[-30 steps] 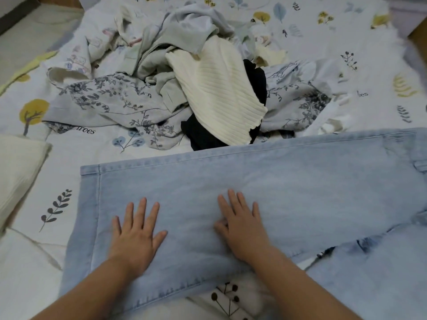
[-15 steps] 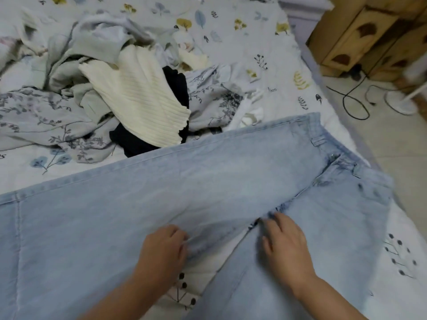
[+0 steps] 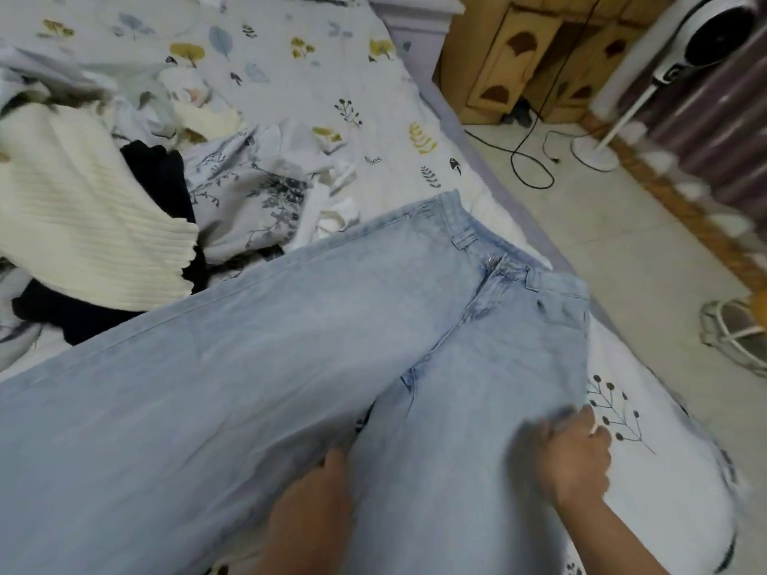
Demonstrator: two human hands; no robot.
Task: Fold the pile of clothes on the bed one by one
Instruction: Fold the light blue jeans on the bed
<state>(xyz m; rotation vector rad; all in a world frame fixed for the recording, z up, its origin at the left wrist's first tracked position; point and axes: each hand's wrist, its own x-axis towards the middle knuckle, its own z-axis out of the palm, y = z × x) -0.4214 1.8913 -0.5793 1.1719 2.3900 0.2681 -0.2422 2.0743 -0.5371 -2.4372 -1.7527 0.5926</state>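
While the light blue jeans (image 3: 290, 359) are lying spread front-up across the near part of the bed (image 3: 290, 76), waistband toward the bed's right edge and legs running off to the left, I am reading this as the laying-out step before the first fold. I am watching my left hand (image 3: 315, 516) resting on the denim at the crotch, just where the two legs part; its fingers are hidden under the knuckles from this angle, so I cannot tell whether it is pinching the cloth or only pressing it. My right hand (image 3: 568, 458) is blurring at the outer seam of the near leg, just below the hip, fingers curled at the edge of the fabric as if taking hold, though the smear is keeping me from being sure of the grip.

Behind the jeans, the rest of the pile is waiting: a cream ribbed knit (image 3: 83, 209) lying over a black garment (image 3: 162, 176), with a grey floral piece (image 3: 249, 197) just beside them.

As I am judging it, the next move is calling for the near leg to be carried over onto the far one, seams matching, with the crotch point held down so the denim is not bunching.
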